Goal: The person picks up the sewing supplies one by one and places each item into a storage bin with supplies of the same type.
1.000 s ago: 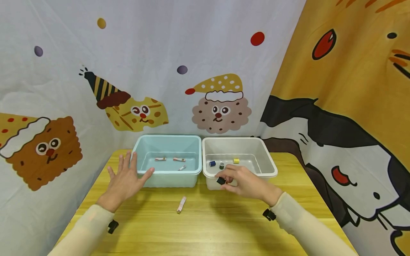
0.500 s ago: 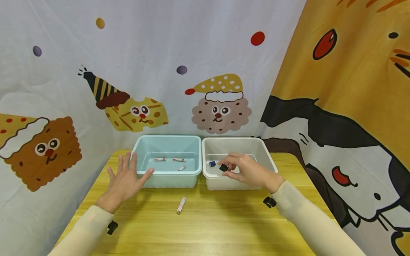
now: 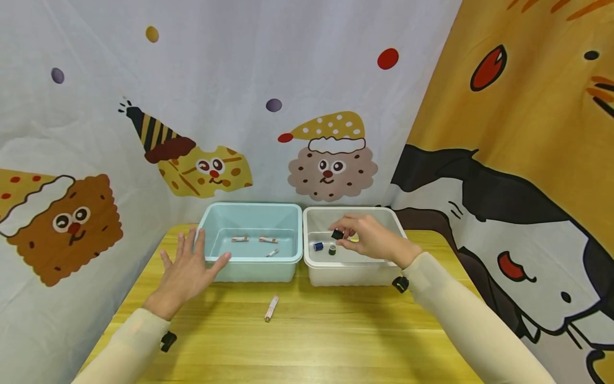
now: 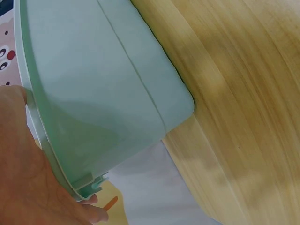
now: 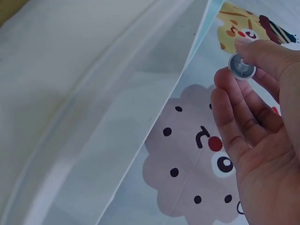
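Observation:
My right hand (image 3: 376, 240) pinches a black thread spool (image 3: 338, 234) between thumb and fingers, over the inside of the white bin (image 3: 357, 273). In the right wrist view the spool's round pale end (image 5: 242, 66) shows between the fingertips. Below it in the bin lie a blue spool (image 3: 318, 246) and a dark green spool (image 3: 332, 249); a yellow one is almost wholly hidden behind the hand. My left hand (image 3: 184, 274), fingers spread and straight, rests at the front left corner of the light blue bin (image 3: 254, 271). Its palm meets the rim (image 4: 40, 126) in the left wrist view.
Inside the blue bin lie three small bundled white-and-pink strips (image 3: 268, 239). Another such strip (image 3: 271, 309) lies on the wooden table (image 3: 307, 346) in front of the bins. The bins stand side by side against a printed cloth (image 3: 240, 80).
My right hand has moved forward and up with the black spool, from the white bin's front rim to over its inside. The left hand has stayed in place.

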Available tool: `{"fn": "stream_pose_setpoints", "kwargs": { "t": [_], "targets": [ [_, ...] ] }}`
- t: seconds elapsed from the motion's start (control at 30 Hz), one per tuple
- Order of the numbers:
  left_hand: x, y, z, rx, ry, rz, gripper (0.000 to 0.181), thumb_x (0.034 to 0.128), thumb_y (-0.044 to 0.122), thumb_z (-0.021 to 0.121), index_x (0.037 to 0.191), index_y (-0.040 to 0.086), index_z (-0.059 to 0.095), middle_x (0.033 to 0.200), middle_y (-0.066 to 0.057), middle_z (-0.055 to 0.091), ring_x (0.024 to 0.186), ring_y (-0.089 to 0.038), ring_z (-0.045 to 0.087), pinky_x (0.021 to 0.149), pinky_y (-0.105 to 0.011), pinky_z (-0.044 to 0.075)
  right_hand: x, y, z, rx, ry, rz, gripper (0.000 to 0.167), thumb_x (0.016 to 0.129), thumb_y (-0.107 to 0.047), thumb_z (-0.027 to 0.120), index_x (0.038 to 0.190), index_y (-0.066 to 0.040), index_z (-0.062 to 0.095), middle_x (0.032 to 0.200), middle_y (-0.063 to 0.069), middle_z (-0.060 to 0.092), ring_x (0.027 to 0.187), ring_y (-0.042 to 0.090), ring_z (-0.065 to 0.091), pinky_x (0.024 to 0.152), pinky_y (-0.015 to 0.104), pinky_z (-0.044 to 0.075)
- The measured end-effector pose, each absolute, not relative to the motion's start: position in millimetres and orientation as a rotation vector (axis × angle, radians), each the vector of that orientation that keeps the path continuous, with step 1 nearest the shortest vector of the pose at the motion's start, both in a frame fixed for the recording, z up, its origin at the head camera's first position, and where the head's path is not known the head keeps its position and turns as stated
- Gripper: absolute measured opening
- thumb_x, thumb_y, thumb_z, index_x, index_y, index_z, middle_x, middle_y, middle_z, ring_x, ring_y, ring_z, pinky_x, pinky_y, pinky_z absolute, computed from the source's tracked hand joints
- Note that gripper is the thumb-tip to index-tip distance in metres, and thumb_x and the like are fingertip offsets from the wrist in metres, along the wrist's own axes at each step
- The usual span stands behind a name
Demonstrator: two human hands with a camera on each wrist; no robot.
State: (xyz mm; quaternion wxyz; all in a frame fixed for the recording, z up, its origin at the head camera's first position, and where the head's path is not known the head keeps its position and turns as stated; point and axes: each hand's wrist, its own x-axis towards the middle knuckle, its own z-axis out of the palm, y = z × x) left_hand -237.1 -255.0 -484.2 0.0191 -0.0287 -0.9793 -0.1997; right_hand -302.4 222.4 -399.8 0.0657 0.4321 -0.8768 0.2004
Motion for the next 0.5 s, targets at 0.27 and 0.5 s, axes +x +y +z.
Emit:
{"fn": "stream_pose_setpoints", "kwargs": {
  "t": [0.27, 0.5],
  "targets": [
    [-238.0, -253.9, -485.2, -0.089, -3.045, -0.606, 0.124, 0.1124, 0.085, 0.045, 0.184, -0.008, 0.003, 0.193, -0.036, -0.003, 0.178, -0.066, -0.003, 0.125, -0.102, -0.006, -325.5, 226.0, -397.4, 1.279, -2.678, 0.527, 0.037, 0.103, -0.006, 0.089, 0.139, -0.007, 0.082, 0.112, 0.004, 0.082, 0.098, 0.017, 0.079, 0.091, 0.041, 0.071],
    [-239.4, -254.2, -484.8, -0.087, -3.041, -0.613, 0.124, 0.1127, 0.084, 0.046, 0.184, -0.008, 0.003, 0.193, -0.037, -0.002, 0.178, -0.066, -0.003, 0.125, -0.102, -0.005, -343.3, 227.7, -392.1, 1.221, -2.719, 0.532, 0.037, 0.102, -0.004, 0.088, 0.139, -0.007, 0.083, 0.108, 0.006, 0.082, 0.098, 0.021, 0.079, 0.090, 0.047, 0.071]
  ]
}}
